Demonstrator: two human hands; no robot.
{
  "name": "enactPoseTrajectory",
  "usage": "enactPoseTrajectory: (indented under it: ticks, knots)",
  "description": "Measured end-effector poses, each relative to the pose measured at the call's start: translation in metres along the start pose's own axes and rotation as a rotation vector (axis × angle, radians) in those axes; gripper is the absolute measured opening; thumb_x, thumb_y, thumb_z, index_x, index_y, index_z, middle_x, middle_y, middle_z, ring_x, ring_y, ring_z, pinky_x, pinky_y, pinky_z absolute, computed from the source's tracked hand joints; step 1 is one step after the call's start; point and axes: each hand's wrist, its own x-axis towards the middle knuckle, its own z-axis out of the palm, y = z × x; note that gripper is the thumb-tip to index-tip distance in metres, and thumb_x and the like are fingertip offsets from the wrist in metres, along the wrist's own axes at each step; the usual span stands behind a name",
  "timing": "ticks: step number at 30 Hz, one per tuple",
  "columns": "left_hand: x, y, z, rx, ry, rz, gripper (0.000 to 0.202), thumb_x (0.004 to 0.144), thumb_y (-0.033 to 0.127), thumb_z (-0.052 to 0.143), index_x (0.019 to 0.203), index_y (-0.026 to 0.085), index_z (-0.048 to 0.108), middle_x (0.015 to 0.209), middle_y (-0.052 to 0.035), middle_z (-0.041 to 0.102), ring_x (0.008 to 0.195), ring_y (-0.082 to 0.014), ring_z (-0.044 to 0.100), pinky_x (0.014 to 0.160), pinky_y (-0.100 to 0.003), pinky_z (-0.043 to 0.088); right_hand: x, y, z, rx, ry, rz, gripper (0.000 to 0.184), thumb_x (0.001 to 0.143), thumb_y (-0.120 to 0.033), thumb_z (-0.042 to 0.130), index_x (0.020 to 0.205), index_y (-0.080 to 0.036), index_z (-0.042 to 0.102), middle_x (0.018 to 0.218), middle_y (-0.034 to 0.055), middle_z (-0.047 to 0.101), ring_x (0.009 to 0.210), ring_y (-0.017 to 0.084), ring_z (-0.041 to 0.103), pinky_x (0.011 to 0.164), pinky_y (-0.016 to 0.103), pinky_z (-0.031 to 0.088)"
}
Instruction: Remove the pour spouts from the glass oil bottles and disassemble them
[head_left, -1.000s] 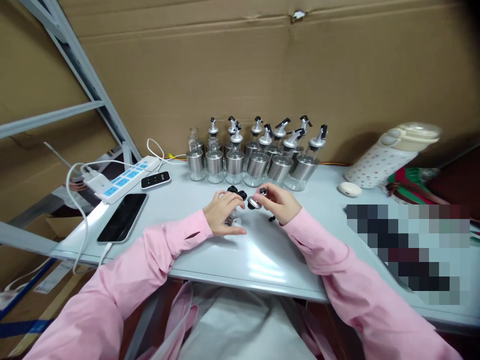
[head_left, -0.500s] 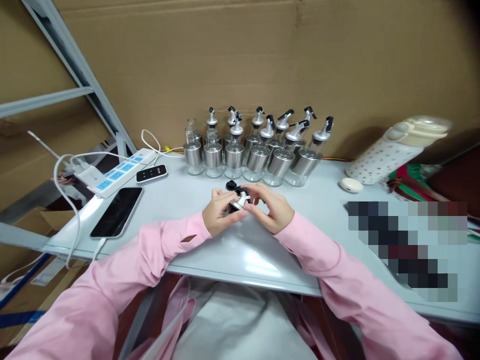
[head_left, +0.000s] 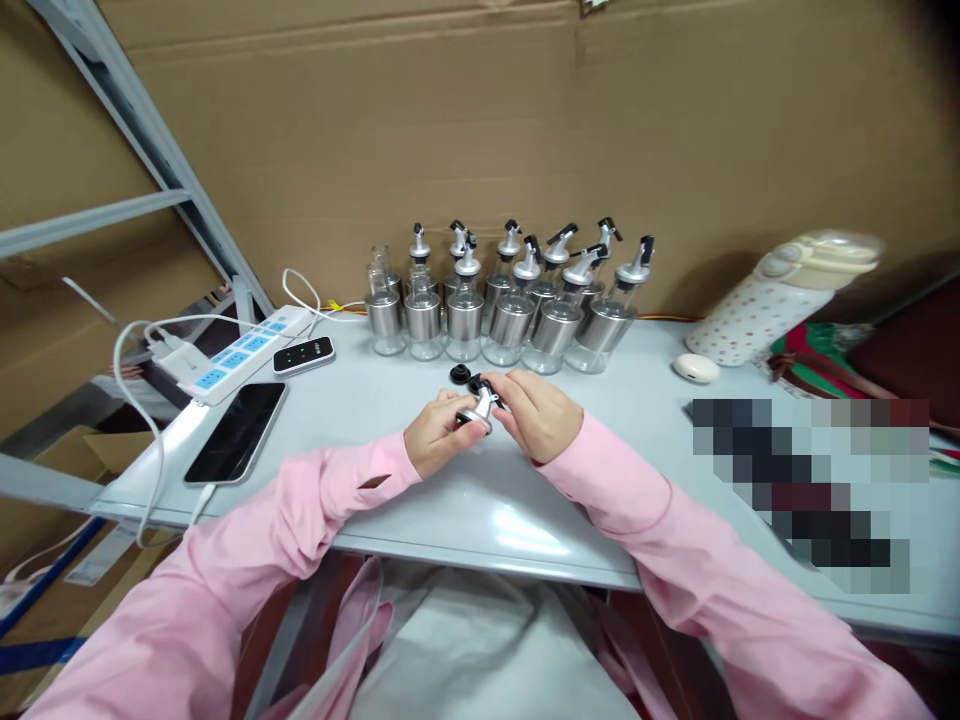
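Note:
My left hand (head_left: 437, 436) is closed on the silver base of a pour spout (head_left: 484, 404), held just above the table with its neck pointing up. Thumb and fingers of my right hand (head_left: 546, 416) pinch the black flap at the spout's tip; the fingers partly hide it. Behind my hands a round black stopper (head_left: 460, 374) lies on the table, with another black piece (head_left: 475, 383) beside it, partly covered. Farther back stand several glass bottles with steel sleeves (head_left: 512, 326). Most carry a similar silver spout with a black flap; those at the left are without one.
On the left of the grey table (head_left: 465, 520) are a phone (head_left: 238, 432), a small black device (head_left: 304, 354) and a power strip (head_left: 251, 350) with white cables. To the right stand a dotted drink bottle (head_left: 757, 310) and a cream case (head_left: 696, 368), near a blurred-out dark object.
My right fingers have closed in on the spout's black flap, and the hand has turned slightly. The left hand keeps its hold on the spout. The view has shifted a little.

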Motion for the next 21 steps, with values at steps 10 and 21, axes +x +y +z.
enactPoseTrajectory:
  ticks: [10,21]
  knots:
    - [-0.011,0.019,0.01,-0.231,-0.173,0.0,0.061,0.079,0.071,0.022,0.064,0.016,0.044,0.059,-0.0014,0.047,0.056,-0.0116,0.042,0.058,-0.025,0.037,-0.005,0.005,-0.01,0.012,0.166,-0.061,0.052,0.093,-0.028,0.009,0.065,-0.018,0.051,0.049,0.0011,0.046,0.044,0.012,0.04,0.048,0.026,0.032]
    - [-0.004,-0.029,0.0,0.274,0.207,0.25,0.05,0.084,0.064,0.02,0.077,0.018,0.038,0.073,-0.0055,0.054,0.066,-0.0171,0.046,0.074,-0.037,0.038,-0.017,0.073,-0.019,-0.006,-0.365,0.635,0.033,0.081,-0.037,0.038,0.053,-0.02,0.039,0.045,-0.001,0.043,0.043,0.011,0.038,0.047,0.024,0.028]
